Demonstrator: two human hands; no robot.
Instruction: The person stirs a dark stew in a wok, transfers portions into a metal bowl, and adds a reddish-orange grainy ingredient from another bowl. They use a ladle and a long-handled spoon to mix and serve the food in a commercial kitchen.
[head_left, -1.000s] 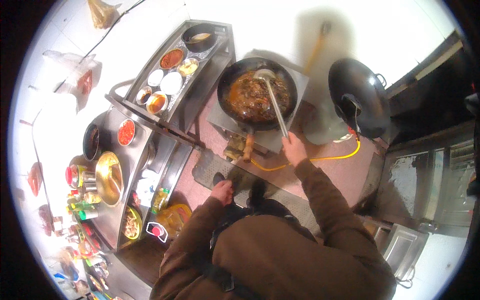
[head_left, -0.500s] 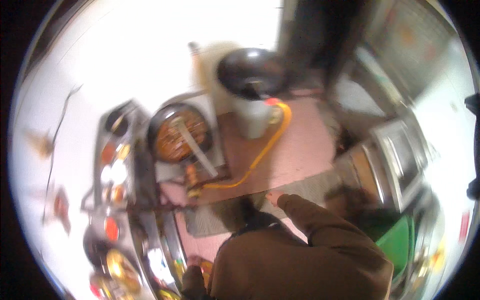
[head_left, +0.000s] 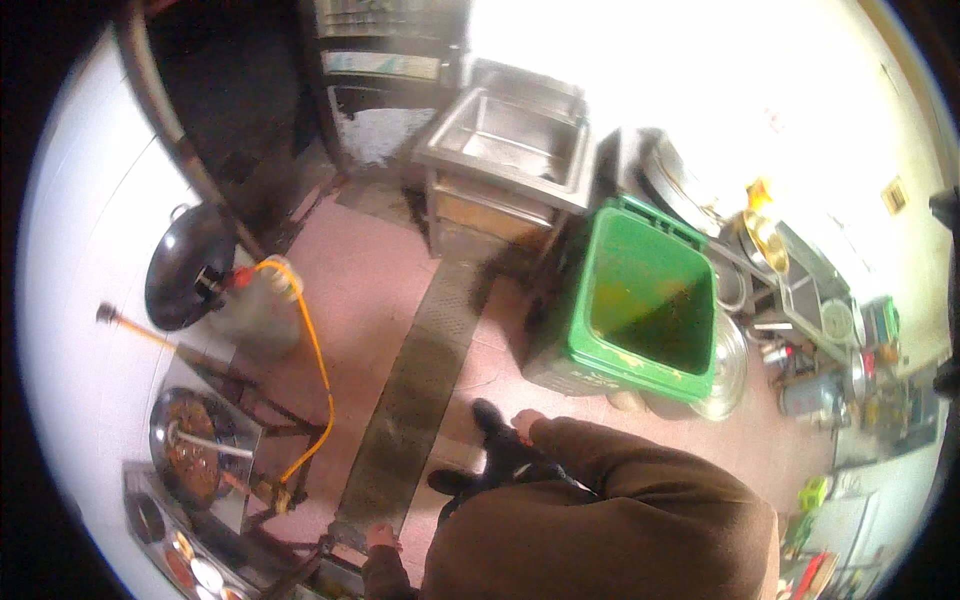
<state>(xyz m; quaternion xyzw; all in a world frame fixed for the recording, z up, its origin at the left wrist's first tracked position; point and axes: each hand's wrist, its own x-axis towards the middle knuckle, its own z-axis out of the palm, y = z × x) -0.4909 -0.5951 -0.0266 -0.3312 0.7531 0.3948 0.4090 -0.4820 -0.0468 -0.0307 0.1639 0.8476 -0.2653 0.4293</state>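
Note:
My right hand (head_left: 526, 424) is low at the front of my body, above my dark shoes (head_left: 486, 416) and short of the green bin. It touches nothing that I can see. My left hand (head_left: 382, 537) hangs at my left side, over the end of the grey floor strip (head_left: 420, 360) and close to the cooking station. Both hands are small and soft in the picture, so the set of their fingers is unclear. No held object shows in either. Beyond my right hand stands the green bin (head_left: 583, 350), its top uncovered.
A steel sink (head_left: 520, 150) stands far ahead. On the left, a wok (head_left: 190, 440) holds brown food and a ladle. A black wok (head_left: 190, 265) leans by the wall, near an orange hose (head_left: 325, 370). Pots and shelves (head_left: 790, 300) line the right side.
My view has swung to the right and sharpened. The wok of food has shifted to the lower left, while the sink and green bin have come toward the middle.

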